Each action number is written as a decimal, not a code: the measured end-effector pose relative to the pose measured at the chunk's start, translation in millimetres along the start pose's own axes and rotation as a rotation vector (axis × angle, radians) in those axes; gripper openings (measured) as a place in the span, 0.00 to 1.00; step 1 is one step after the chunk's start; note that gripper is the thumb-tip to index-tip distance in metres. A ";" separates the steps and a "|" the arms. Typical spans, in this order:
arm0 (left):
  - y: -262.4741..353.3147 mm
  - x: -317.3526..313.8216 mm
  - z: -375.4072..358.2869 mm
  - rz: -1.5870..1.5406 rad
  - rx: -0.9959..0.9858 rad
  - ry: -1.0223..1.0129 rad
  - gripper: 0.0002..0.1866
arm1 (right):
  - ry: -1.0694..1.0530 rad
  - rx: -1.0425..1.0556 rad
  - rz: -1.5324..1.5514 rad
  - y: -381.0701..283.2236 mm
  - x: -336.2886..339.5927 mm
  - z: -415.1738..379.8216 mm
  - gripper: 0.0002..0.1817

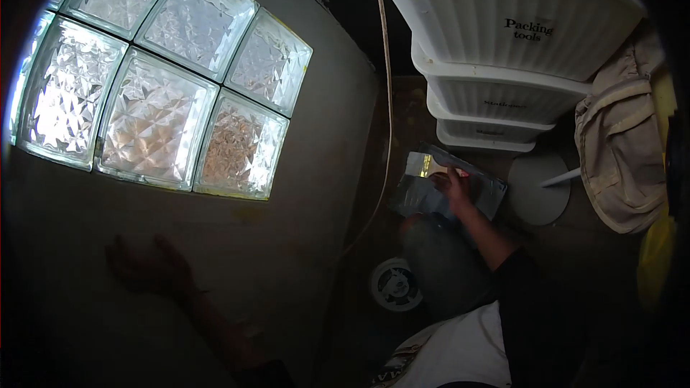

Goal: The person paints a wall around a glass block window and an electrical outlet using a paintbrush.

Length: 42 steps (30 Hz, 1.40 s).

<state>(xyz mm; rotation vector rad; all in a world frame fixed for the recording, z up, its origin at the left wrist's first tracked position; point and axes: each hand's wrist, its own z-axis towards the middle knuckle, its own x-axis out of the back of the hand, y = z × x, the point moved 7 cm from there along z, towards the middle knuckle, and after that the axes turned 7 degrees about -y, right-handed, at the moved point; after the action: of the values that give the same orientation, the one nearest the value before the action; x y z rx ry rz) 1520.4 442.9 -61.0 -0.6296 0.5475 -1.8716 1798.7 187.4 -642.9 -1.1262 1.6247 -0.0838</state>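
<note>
My left hand [151,267] is in deep shadow before the grey wall [287,223], below the glass-block window [154,93]. Its fingers are spread apart and nothing shows in them. Low down beyond my bent knee [438,259], my right hand [454,190] is over a grey, shallow, tray-like plastic piece [489,200]. The fingers there are curled beside a flat, pale, shiny piece [417,165] with a yellow reflection. Whatever the fingers close on is too dark and small to make out.
White stacked bins [496,54], the top one lettered "Packing tools", rise above my right hand. A beige bag [622,151] hangs at the right, near a grey round disc [539,190]. A cord [389,86] runs down beside the wall. A round black-and-white lid [397,284] is by my leg.
</note>
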 end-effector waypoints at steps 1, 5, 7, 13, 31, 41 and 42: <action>1.2 -0.5 0.5 0.030 -0.010 -0.001 0.31 | -0.056 -0.007 0.047 4.6 -21.3 7.5 0.18; 1.8 -4.3 1.6 0.043 -0.014 -0.015 0.32 | -0.185 0.003 0.061 16.3 -94.7 59.5 0.18; 4.4 -5.6 2.3 0.061 -0.034 -0.020 0.34 | -0.161 0.178 0.024 6.0 -118.6 92.3 0.17; 4.3 -16.4 -1.3 0.230 -0.053 -0.048 0.35 | -0.040 0.598 -0.281 -1.8 -132.4 224.0 0.14; -2.2 -28.7 -11.0 0.328 -0.145 -0.073 0.37 | -0.236 0.217 -0.339 56.7 -126.7 231.3 0.15; -6.3 -31.9 -11.9 0.368 -0.162 -0.045 0.37 | 0.013 0.462 -0.653 24.4 -130.8 249.8 0.14; -6.3 -31.4 -11.9 0.340 -0.185 -0.033 0.37 | -0.015 0.375 -0.673 39.9 -125.3 251.3 0.15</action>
<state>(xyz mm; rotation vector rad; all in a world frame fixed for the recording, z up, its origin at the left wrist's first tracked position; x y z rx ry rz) 1518.5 475.4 -71.6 -0.6426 0.7615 -1.4998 1965.1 414.9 -674.5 -1.3173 1.0919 -0.7806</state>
